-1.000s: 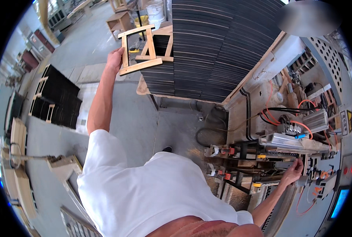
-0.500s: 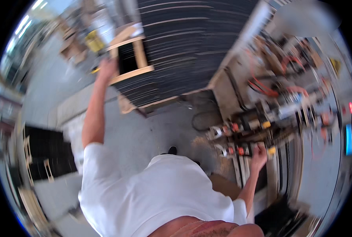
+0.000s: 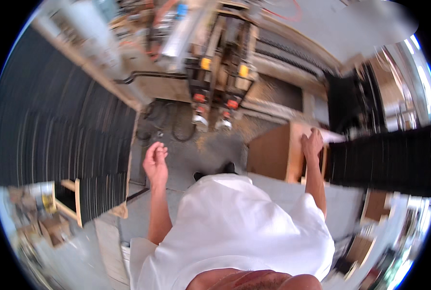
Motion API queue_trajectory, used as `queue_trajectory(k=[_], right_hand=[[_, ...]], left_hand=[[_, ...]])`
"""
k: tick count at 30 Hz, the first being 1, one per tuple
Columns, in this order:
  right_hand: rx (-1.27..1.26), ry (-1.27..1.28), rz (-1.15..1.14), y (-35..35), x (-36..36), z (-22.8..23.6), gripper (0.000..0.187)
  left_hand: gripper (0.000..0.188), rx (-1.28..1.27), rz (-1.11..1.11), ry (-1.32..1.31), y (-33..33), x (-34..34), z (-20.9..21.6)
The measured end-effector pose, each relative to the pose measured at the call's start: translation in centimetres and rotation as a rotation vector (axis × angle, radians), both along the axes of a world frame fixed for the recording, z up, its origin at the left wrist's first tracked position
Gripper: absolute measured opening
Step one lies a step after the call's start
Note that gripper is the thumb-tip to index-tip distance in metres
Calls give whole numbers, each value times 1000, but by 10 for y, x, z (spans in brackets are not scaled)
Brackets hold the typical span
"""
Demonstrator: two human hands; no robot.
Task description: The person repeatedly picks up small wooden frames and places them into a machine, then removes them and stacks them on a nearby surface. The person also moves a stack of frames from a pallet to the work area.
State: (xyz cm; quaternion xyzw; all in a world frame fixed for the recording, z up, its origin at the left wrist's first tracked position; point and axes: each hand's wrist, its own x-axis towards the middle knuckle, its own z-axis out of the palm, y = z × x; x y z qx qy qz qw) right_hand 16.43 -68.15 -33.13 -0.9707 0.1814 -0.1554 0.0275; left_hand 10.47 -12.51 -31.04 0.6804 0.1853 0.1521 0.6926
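Note:
My left hand [image 3: 156, 162] hangs in the air in front of me, its fingers loosely curled and apart, with nothing in it. To the right, my right hand [image 3: 312, 145] reaches over the top edge of a brown wooden box-like stack [image 3: 269, 149], thumb and fingers apart. Just beside that hand stands a row of dark panels [image 3: 380, 162]. A pale wooden frame [image 3: 78, 203] sits at the near end of a large stack of dark panels [image 3: 56, 121] on the left, away from both hands.
Ahead stands a machine with two clamp-like heads [image 3: 213, 104] in red and yellow, sawdust [image 3: 208, 141] below. A black hose [image 3: 152, 74] and a dark looped cable [image 3: 181, 128] lie near it. A cardboard box [image 3: 55, 229] is at far left.
I have turned to the right, so the machine is now ahead. My left hand has come away from the pale frame. My right hand has left the machine for the brown stack.

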Motion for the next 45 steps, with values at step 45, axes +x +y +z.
queue_trajectory(k=[45], right_hand=[[1064, -272, -156, 31, 52, 94, 29]], left_hand=[[71, -548, -335, 238, -255, 671, -37]])
